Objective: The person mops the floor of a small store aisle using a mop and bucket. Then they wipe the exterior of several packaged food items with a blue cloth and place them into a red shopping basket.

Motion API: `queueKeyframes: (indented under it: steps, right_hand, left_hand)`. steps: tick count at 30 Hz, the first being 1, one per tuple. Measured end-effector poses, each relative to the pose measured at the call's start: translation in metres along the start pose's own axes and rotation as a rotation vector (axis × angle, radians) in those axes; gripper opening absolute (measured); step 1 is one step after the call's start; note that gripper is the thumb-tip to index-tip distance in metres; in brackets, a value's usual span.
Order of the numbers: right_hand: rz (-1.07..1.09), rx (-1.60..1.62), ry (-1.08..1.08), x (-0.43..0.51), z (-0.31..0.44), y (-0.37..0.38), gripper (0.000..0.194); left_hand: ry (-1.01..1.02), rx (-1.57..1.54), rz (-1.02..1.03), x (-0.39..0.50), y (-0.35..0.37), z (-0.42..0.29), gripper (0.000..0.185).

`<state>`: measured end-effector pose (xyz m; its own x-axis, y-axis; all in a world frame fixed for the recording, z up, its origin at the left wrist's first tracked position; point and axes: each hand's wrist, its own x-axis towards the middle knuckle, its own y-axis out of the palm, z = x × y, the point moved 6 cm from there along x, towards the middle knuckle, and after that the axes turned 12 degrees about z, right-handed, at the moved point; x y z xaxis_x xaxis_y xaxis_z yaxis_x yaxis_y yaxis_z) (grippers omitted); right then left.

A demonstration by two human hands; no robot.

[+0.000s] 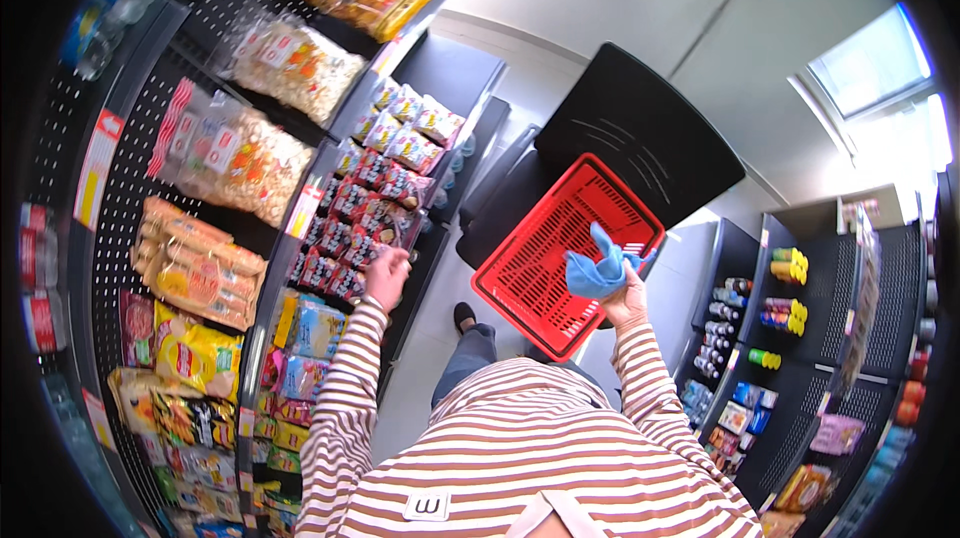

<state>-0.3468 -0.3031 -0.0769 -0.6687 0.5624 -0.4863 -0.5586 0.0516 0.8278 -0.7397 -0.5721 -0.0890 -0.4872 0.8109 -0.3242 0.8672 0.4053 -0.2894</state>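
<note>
My left hand is at the edge of a shelf on the left, over small dark red and black snack packets lying in rows; its fingers are curled, and whether they grip a packet is not plain. My right hand holds a crumpled blue cloth above a red plastic shopping basket. The basket rests on a black chair in front of me, and no goods show in it.
White snack packets lie beyond the dark ones. Large bags of puffed snacks fill the upper left shelf. Another shelf unit with bottles and packets stands at right. A pole leans on the back wall.
</note>
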Motion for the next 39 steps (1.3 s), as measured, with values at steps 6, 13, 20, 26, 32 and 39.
queueKeyframes:
  steps: [6, 13, 20, 26, 32, 39]
  right_hand:
    - [-0.163, -0.360, -0.356, -0.040, 0.045, -0.024, 0.030]
    - [-0.256, -0.200, -0.358, -0.068, 0.039, -0.061, 0.028]
    - [-0.682, -0.739, -0.178, -0.037, -0.009, -0.175, 0.026]
    - [-0.951, -1.355, -0.108, -0.011, 0.026, -0.204, 0.050]
    - [-0.975, -1.492, 0.069, 0.010, 0.050, -0.193, 0.036]
    - [-1.005, -1.664, -0.065, -0.010, 0.026, -0.113, 0.032]
  left_hand:
    - [0.068, -0.268, 0.140, 0.050, 0.036, -0.076, 0.017]
    - [0.003, -0.379, 0.324, 0.027, 0.135, -0.092, 0.017]
    - [-0.213, 0.458, 0.230, 0.069, 0.145, 0.044, 0.061]
    - [-0.285, 0.449, 0.407, 0.093, 0.187, 0.078, 0.058]
    - [-0.294, 0.460, 0.520, 0.123, 0.213, 0.060, 0.031]
    - [-0.124, 0.541, 0.245, 0.127, 0.165, 0.013, 0.022]
